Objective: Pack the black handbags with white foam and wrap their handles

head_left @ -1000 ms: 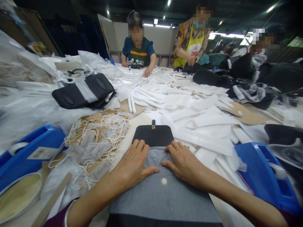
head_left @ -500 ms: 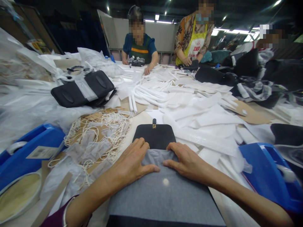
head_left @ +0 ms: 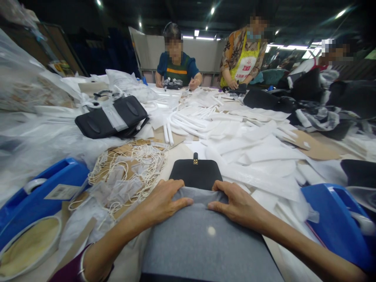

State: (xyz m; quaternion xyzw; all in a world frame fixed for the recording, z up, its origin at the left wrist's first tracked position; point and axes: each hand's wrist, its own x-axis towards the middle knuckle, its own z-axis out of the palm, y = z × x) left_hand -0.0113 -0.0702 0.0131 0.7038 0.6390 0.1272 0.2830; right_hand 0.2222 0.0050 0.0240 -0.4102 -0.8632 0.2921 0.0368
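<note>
A black bag (head_left: 195,176) lies flat in front of me, its flap with a small gold clasp (head_left: 195,161) pointing away. A thin, see-through white sheet (head_left: 202,239) covers the bag's body. My left hand (head_left: 166,201) grips the sheet's far edge on the left, thumb on top and fingers curled over the edge. On the right, my right hand (head_left: 235,203) pinches the same edge in the same way. Between the two hands the sheet is slightly wrinkled. Some fingertips are hidden at the edge.
String tags (head_left: 132,176) lie heaped at left, near a blue tape dispenser (head_left: 64,188) and a round tub (head_left: 32,243). Another blue dispenser (head_left: 331,219) stands right. White foam sheets (head_left: 255,149) and wrapped black bags (head_left: 113,115) cover the table. Two co-workers (head_left: 179,72) handle items opposite.
My thumbs have moved slightly apart on the sheet, with both hands still at its far edge. A co-worker's hand has risen off the table. The whole view has shifted a little.
</note>
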